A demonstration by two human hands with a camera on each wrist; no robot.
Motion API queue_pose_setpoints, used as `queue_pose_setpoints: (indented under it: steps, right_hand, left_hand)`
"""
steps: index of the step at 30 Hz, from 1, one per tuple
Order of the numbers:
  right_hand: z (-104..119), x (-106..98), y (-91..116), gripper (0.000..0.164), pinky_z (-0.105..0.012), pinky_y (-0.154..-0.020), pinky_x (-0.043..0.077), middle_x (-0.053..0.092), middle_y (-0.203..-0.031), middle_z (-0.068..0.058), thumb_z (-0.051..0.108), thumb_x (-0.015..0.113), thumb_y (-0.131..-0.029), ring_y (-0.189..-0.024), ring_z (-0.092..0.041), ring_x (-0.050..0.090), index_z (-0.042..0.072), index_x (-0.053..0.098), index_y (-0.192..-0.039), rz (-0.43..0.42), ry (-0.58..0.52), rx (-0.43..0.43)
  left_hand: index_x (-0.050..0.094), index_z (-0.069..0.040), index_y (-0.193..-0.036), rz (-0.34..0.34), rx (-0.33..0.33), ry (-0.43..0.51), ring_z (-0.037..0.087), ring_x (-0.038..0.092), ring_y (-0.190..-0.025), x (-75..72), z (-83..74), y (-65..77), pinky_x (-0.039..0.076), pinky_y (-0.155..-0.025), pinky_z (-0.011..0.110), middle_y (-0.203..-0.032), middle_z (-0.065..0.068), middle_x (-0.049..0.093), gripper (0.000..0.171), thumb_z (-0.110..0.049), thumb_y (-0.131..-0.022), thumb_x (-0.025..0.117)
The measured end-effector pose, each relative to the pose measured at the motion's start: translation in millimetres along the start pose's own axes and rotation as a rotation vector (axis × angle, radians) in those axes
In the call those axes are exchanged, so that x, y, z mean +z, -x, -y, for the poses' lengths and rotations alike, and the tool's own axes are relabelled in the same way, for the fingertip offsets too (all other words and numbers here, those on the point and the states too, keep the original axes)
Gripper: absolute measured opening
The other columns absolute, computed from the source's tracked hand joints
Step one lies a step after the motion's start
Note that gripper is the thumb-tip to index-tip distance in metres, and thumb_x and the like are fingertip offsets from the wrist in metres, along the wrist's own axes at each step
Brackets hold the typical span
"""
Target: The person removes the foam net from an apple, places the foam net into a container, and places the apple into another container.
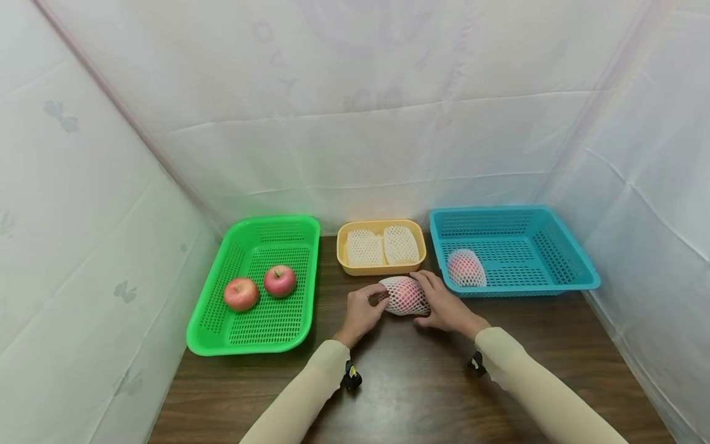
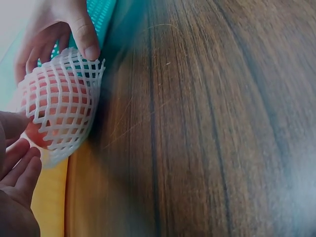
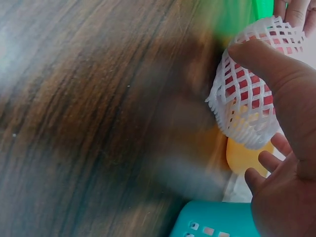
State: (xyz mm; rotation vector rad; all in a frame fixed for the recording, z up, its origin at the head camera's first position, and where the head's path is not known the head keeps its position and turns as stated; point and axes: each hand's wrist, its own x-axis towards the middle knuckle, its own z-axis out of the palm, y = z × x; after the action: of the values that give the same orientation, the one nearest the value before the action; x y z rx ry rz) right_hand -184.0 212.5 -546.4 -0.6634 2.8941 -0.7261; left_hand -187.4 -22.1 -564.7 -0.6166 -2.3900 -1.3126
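Observation:
A red apple [image 1: 407,297] sits inside a white foam net [image 1: 392,306] just above the table, in front of the yellow box. My left hand [image 1: 363,311] pinches the net's left end between thumb and fingers. On the other side, my right hand [image 1: 444,303] holds the netted apple, with fingers at the far side and thumb at the near side. The right wrist view shows that thumb [image 3: 261,61] lying on the mesh. In the left wrist view, red skin shows through an opening near the left fingertips. Its underside is hidden.
Two bare apples [image 1: 280,281] lie in a green basket [image 1: 249,349] on the left. A yellow box [image 1: 383,270] at the back holds flat foam nets [image 1: 364,248]. The blue basket [image 1: 571,283] on the right contains a netted apple [image 1: 466,269]. White sheeting [image 1: 360,148] surrounds the table.

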Motion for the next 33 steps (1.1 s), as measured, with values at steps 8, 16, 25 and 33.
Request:
queue_pose_setpoints:
  steps: [8,16,25,33]
  right_hand:
    - [-4,4,4,0.106,-0.049,-0.105,0.039,0.023,-0.151,-0.009,0.033,0.087,-0.072,-0.136,-0.026,0.033,0.02,0.02,-0.153,-0.007,-0.01,0.004]
    - [-7,7,6,0.108,-0.047,-0.104,0.041,0.023,-0.15,-0.009,0.03,0.088,-0.07,-0.132,-0.025,0.038,0.018,0.02,-0.154,-0.046,-0.013,-0.035]
    - [-8,7,7,0.108,-0.047,-0.104,0.041,0.023,-0.151,-0.009,0.03,0.088,-0.07,-0.13,-0.026,0.04,0.018,0.02,-0.154,-0.047,-0.027,-0.03]
    - [-9,7,8,0.108,-0.047,-0.103,0.042,0.021,-0.152,-0.009,0.03,0.087,-0.071,-0.131,-0.026,0.04,0.019,0.018,-0.154,-0.048,-0.017,-0.014]
  left_hand:
    - [0.069,-0.003,-0.109,0.075,-0.029,0.029,0.022,0.069,-0.097,7.5,-0.2,-2.6,0.055,-0.084,0.034,-0.1,0.01,0.072,0.038,-0.003,-0.073,0.081]
    - [0.058,-0.004,-0.124,0.18,-0.016,0.004,0.022,0.063,-0.103,17.3,-3.2,-8.9,0.05,-0.093,0.038,-0.11,0.01,0.066,0.061,-0.006,-0.07,0.084]
    - [0.054,-0.006,-0.126,0.254,-0.01,-0.016,0.02,0.061,-0.104,28.4,-6.4,-12.2,0.051,-0.089,0.035,-0.119,0.009,0.062,0.066,-0.01,-0.069,0.086]
    - [0.055,-0.009,-0.109,0.258,-0.017,-0.045,0.016,0.061,-0.088,29.7,-5.5,-13.4,0.051,-0.077,0.029,-0.1,0.003,0.062,0.051,-0.017,-0.069,0.086]
